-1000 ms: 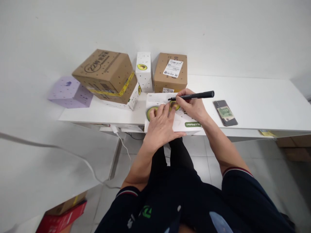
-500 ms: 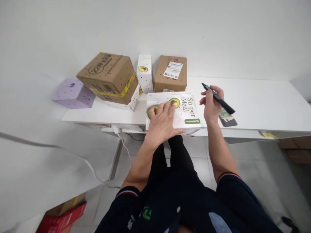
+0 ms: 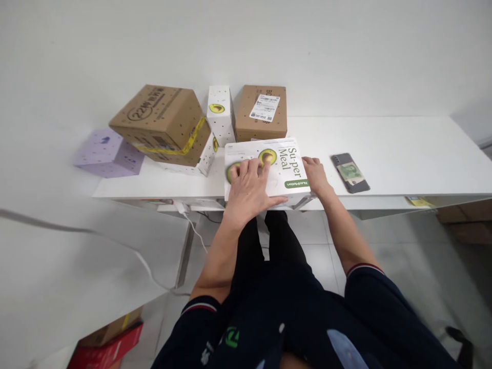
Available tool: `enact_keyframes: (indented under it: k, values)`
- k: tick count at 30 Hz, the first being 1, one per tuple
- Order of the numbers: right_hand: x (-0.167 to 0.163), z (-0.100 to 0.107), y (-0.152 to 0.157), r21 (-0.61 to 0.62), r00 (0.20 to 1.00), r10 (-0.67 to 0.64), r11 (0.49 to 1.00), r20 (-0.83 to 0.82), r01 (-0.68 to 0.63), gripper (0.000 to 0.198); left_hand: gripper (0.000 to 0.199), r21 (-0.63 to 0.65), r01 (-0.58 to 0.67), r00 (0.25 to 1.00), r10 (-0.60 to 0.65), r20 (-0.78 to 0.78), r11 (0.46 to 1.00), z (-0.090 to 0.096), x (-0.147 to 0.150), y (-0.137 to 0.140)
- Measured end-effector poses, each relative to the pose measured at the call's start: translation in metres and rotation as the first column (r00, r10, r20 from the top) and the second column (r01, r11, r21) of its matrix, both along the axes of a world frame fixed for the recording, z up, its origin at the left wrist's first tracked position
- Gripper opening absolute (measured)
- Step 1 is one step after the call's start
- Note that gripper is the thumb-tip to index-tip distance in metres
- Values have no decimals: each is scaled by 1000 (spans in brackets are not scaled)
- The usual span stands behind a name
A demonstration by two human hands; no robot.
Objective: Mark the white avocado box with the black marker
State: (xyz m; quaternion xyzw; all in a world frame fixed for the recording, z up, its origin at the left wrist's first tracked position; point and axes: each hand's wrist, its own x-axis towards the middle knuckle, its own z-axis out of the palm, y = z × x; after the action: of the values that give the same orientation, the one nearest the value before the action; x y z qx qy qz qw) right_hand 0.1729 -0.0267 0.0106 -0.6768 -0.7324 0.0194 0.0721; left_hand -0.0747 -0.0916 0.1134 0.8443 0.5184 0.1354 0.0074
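Note:
A flat white box printed "Su-per Meal" with avocado pictures lies at the near edge of the white table. My left hand presses on top of the box, fingers spread over the avocado print and thumb along its near edge. My right hand holds the box's right side, fingers curled against it. The black pen seen earlier is out of sight.
Behind the box stand a large taped cardboard box, a tall white avocado carton and a labelled brown parcel. A purple box sits far left. A phone lies to the right. A cable hangs below the table.
My right hand lifted the pen off the box, swung it right, then came down to the box's right side; the pen is no longer visible. The left hand stayed on the box.

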Motion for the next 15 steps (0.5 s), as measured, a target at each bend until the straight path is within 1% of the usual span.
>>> enact_keyframes:
  k: [2, 3, 4, 5, 6, 8, 9, 10, 12, 15]
  values:
    - [13, 0, -8, 53, 993, -97, 994, -69, 101, 56, 99, 12, 10, 1000, -9, -14, 1000, 1, 0, -1]
    - [24, 0, -14, 81, 980, -173, 980, -93, 181, 55, 97, 24, 19, 1000, -18, -20, 1000, 1, 0, -2]
    - [35, -1, -19, 105, 958, -267, 955, -109, 278, 57, 94, 38, 30, 999, -29, -25, 999, 2, 0, -2]
    - [48, -1, -25, 119, 924, -364, 918, -120, 377, 62, 91, 52, 41, 999, -40, -28, 998, 1, 0, -2]
    - [61, -1, -30, 118, 877, -463, 871, -129, 477, 70, 88, 65, 50, 998, -48, -29, 997, 1, -1, -2]
    - [86, -2, -38, 40, 783, -605, 787, -143, 615, 89, 81, 87, 63, 998, -60, -31, 994, -1, -2, 0]
    - [96, -2, -41, -20, 752, -643, 762, -147, 647, 95, 77, 97, 68, 997, -65, -34, 993, -2, -3, 0]
    - [103, -3, -42, -78, 740, -657, 753, -147, 653, 97, 74, 106, 74, 997, -70, -38, 992, -4, -3, 0]
    - [111, -3, -44, -144, 748, -648, 762, -143, 632, 94, 71, 123, 84, 996, -79, -48, 989, -7, -3, -1]
    - [106, 1, -48, -126, 765, -635, 772, -106, 623, 85, 70, 128, 39, 998, -33, -49, 991, -12, 1, -9]
